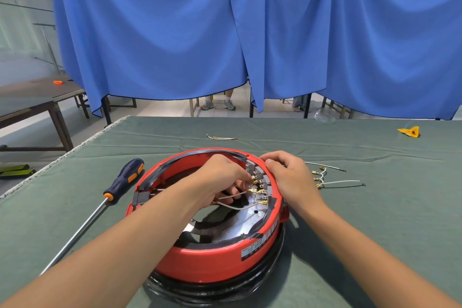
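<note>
A round red appliance housing (212, 257) lies upside down on the green cloth, its underside open and a black rim beneath it. Inside, white wires (235, 206) with brass terminals run to a row of grey connector blocks (260, 180) along the far right wall. My left hand (220, 177) reaches into the opening and pinches a brass terminal at the blocks. My right hand (287, 177) grips the red rim from outside, its thumb lying on top by the blocks.
A long screwdriver (112, 197) with a dark blue and orange handle lies left of the housing. Loose white wires (330, 177) sit to the right, another wire (222, 137) lies farther back. A yellow scrap (408, 131) rests far right. Blue curtains (250, 32) hang behind the table.
</note>
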Demonstrator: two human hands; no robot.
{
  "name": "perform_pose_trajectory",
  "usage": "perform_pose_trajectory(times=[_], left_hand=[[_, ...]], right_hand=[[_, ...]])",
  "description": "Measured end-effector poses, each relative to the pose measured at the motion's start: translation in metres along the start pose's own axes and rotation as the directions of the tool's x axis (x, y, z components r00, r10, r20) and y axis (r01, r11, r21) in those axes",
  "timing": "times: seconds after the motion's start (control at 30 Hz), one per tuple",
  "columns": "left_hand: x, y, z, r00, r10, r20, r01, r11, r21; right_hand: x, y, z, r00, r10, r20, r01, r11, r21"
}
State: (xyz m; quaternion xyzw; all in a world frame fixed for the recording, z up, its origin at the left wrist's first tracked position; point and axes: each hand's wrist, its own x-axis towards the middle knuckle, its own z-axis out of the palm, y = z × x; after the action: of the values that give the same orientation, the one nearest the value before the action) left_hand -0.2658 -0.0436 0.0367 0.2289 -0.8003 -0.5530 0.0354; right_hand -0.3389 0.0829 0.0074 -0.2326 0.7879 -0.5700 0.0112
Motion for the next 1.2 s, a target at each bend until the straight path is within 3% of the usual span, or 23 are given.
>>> perform_pose_trajectory(times=[1.2], left_hand=[[0.0008, 0.0026, 0.0042, 0.996, 0.032, -0.087, -0.034, 0.999, -0.020]], right_hand=[[-0.0012, -0.0023, 0.0000, 1.000, -0.024, -0.016, 0.023, 0.998, -0.055]])
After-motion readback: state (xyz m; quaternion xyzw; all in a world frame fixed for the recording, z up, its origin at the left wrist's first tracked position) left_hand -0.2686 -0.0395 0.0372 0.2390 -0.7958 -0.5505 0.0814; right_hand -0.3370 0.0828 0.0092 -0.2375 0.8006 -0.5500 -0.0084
